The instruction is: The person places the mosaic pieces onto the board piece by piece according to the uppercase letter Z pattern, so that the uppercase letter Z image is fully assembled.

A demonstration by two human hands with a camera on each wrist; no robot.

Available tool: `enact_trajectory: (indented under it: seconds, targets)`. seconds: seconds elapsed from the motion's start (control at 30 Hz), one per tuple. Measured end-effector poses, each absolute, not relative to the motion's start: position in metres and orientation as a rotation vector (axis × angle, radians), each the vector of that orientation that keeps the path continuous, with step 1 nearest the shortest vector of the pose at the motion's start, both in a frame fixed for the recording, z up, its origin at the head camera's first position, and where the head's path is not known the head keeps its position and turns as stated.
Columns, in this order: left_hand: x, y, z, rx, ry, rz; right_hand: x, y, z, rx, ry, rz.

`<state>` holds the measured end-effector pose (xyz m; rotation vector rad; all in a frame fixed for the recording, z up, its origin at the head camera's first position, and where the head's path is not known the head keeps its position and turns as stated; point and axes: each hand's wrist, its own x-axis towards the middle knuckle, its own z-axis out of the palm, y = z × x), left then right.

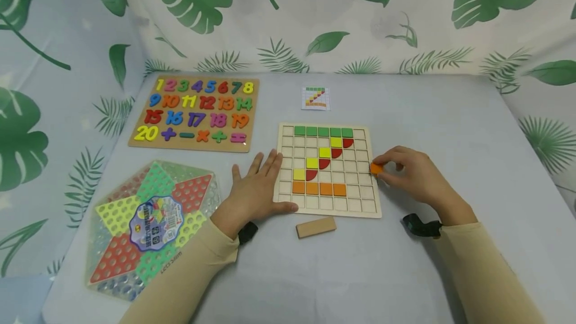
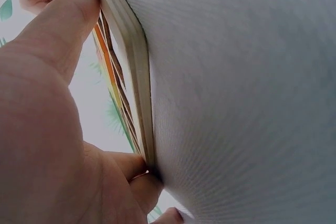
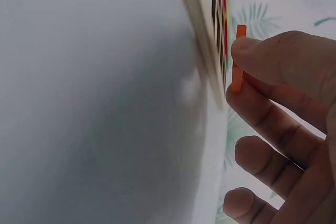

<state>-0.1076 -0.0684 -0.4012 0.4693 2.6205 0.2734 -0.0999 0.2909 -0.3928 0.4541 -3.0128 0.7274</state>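
A wooden grid board [image 1: 329,208] lies mid-table, bearing a green row at the top, a diagonal of yellow squares and red quarter-rounds, and an orange row [image 1: 319,188] below. My left hand [image 1: 253,191] rests at its left edge, fingers spread and thumb on the near corner; the left wrist view shows the thumb over the board's rim [image 2: 137,61]. Just off the right edge, my right hand [image 1: 416,174] pinches an orange square tile [image 1: 376,168] between thumb and fingers. In the right wrist view that tile [image 3: 238,79] appears edge-on, with the other fingers loosely bent.
A small pattern card [image 1: 316,99] lies beyond the board. At the back left is a number puzzle board [image 1: 193,109]; nearer sits a hexagonal Chinese checkers board [image 1: 153,229]. A plain wooden block [image 1: 316,227] lies in front of the grid. Leaf-print cloth hangs behind.
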Motion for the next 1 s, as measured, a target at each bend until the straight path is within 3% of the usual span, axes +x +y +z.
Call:
enact_trajectory:
  seconds: [0.43, 1.0]
  targets:
    - [-0.108, -0.068, -0.401, 0.465, 2.621, 0.286, -0.083, 0.256, -0.390, 0.581, -3.144, 0.818]
    - [-0.112, -0.065, -0.398, 0.466, 2.630, 0.265, -0.084, 0.247, -0.391, 0.680, -3.126, 0.726]
